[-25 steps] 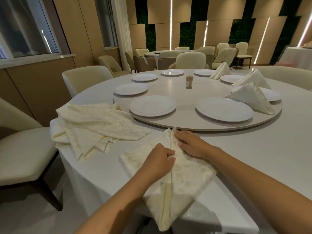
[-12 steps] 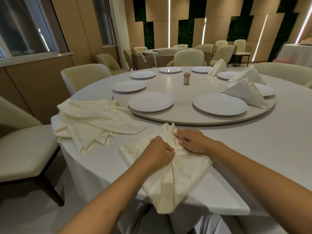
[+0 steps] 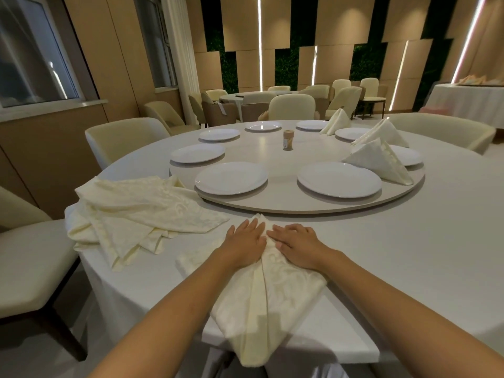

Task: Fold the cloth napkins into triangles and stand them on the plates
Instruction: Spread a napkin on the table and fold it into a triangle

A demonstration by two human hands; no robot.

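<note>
Head view: hands point(image 3: 272, 242) flat, covering napkin point(image 3: 268, 301) tip; lower corner overhangs table point(image 3: 409, 241)

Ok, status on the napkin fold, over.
Left hand and right hand flat on napkin, pressing folds. Near plates bare. Nothing in the way.

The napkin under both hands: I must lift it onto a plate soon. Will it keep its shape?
Probably not unaided. The napkin looks floppy: its near end droops over the table edge. The left hand and right hand press it flat, so folds may spring open. It seems light.
</note>
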